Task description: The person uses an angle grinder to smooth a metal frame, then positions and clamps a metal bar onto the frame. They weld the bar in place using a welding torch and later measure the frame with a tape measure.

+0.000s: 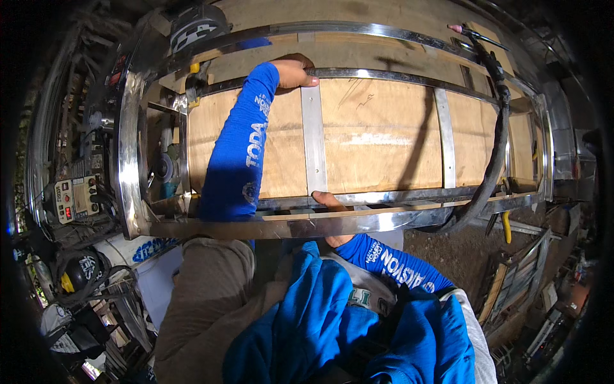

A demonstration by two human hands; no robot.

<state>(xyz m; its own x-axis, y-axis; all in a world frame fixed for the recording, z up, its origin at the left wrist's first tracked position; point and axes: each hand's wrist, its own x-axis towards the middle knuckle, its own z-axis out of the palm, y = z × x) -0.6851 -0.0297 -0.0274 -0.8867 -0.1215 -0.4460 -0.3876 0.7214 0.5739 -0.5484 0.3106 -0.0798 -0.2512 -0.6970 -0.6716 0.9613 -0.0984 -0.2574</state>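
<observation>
A shiny metal inner frame with a plywood panel (377,144) lies inside a larger polished metal frame (131,141). A flat metal strip (313,131) crosses the panel between its far rail (396,78) and near rail (396,197). My left hand (295,72) is closed over the far rail at the strip's upper end, thumb on top. At the strip's lower end, my right hand (334,206) grips the near rail; its thumb rests by the strip, and the other fingers are hidden below. Farther right, a second metal strip (444,137) crosses the panel.
A TIG welding torch (476,38) rests at the far right, its thick black cable (495,153) draped over the frame. Yellow-handled pliers (506,227) hang at the near right. A welding machine (78,198) stands left. A welding helmet (197,29) lies at the back.
</observation>
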